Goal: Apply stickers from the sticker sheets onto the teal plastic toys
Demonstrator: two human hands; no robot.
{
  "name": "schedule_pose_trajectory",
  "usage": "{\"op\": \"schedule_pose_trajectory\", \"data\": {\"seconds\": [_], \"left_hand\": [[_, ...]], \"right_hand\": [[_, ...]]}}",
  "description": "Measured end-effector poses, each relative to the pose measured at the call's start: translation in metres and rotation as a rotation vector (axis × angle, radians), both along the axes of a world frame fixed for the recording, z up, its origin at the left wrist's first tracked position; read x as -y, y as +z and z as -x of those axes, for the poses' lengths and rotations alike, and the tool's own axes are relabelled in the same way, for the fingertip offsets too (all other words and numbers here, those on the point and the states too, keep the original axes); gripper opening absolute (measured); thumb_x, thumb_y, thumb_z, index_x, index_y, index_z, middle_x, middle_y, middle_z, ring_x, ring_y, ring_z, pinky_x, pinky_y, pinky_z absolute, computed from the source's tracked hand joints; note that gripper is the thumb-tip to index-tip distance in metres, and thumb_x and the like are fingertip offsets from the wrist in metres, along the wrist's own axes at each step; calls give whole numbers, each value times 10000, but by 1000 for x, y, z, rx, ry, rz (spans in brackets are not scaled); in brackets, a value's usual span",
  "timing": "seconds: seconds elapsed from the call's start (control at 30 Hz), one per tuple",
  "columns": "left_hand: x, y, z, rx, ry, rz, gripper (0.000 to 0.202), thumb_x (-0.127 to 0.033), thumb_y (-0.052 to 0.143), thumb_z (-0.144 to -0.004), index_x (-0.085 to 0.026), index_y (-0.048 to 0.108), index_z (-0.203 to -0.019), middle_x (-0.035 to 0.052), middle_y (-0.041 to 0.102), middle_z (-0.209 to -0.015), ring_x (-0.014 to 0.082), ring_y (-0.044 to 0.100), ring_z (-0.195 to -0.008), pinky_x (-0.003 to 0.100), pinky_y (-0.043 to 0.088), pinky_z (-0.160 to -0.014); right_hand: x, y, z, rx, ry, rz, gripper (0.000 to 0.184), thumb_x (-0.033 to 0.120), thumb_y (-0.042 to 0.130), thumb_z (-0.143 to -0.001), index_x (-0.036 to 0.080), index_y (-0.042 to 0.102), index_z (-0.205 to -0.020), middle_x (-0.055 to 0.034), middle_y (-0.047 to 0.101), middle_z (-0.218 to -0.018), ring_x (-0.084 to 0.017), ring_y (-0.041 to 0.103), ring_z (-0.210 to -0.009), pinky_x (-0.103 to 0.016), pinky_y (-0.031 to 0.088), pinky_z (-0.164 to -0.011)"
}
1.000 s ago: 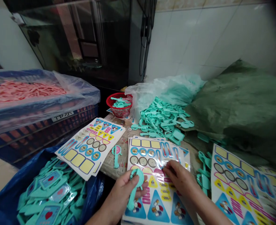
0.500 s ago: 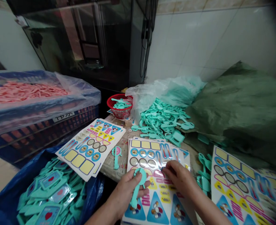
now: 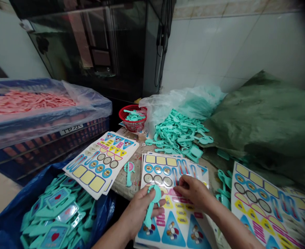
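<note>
My left hand (image 3: 139,211) holds a teal plastic toy piece (image 3: 156,194) with a round, open-ended head and a handle, thumb on top of it. Under both hands lies a stack of sticker sheets (image 3: 160,169) printed with squares, circles, thermometers, pink half-rounds and pill triangles. My right hand (image 3: 194,192) is pinched low over the sheet, fingertips at a pink half-round sticker (image 3: 172,192); its far side is hidden by the fingers. To the left lies a teal piece (image 3: 129,173) with a pink half-round dial on its head.
Behind the sheets is a heap of teal pieces (image 3: 178,129) spilling from a clear bag. A red basket (image 3: 135,126), another sheet stack (image 3: 100,162) and a blue bag (image 3: 9,214) of stickered pieces are leftward. More sheets (image 3: 258,193) lie right, below a green sack (image 3: 266,117).
My right hand has shifted slightly left and pinches at the pink half-round. The left hand keeps the teal piece in nearly the same place.
</note>
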State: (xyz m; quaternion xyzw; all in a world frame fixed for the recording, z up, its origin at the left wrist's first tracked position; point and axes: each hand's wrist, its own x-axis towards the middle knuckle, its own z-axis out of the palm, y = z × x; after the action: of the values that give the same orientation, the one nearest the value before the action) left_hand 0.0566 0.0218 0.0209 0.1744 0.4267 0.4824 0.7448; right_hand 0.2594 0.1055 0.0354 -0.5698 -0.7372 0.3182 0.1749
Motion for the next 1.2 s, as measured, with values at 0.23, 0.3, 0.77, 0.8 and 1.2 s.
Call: {"op": "schedule_pose_trajectory", "data": {"seconds": [0.23, 0.3, 0.77, 0.8, 1.2], "left_hand": [[2, 10, -2, 36, 28, -1, 392, -400, 625, -786, -151, 553, -1080, 144, 630, -1129, 263, 637, -997, 408, 476, -893], [5, 14, -5, 86, 50, -16, 393, -391, 617, -794, -158, 549, -1102, 138, 638, -1129, 263, 616, -1043, 405, 463, -914], [29, 25, -13, 86, 147, -158, 668, -463, 605, -782, -249, 352, -1361, 111, 550, -1301, 276, 498, -1204, 405, 378, -1020], [30, 25, -13, 80, 141, -155, 677, -486, 599, -779, -258, 345, -1364, 109, 541, -1311, 279, 493, -1210, 406, 383, -1016], [34, 20, -16, 37, 204, -263, 590, -476, 565, -806, -276, 376, -1328, 79, 415, -1427, 277, 345, -1321, 422, 296, -1092]], "right_hand": [[25, 21, 0, -289, -59, 137, 312, 480, 542, -776, 213, 450, -643, 55, 472, -564, -108, 419, -532, -236, 338, -519], [37, 24, 10, -449, -119, 172, 341, 516, 565, -763, 213, 455, -651, 57, 465, -588, -111, 427, -555, -233, 349, -537], [71, 29, 74, -681, -183, 195, 360, 563, 536, -787, 230, 417, -715, 50, 455, -643, -126, 436, -613, -239, 377, -564], [71, 28, 75, -679, -182, 195, 360, 565, 530, -790, 232, 415, -719, 51, 454, -637, -125, 434, -606, -241, 377, -563], [76, 37, 81, -699, -177, 209, 376, 569, 527, -792, 228, 392, -709, 60, 421, -649, -107, 388, -602, -228, 339, -540]]}}
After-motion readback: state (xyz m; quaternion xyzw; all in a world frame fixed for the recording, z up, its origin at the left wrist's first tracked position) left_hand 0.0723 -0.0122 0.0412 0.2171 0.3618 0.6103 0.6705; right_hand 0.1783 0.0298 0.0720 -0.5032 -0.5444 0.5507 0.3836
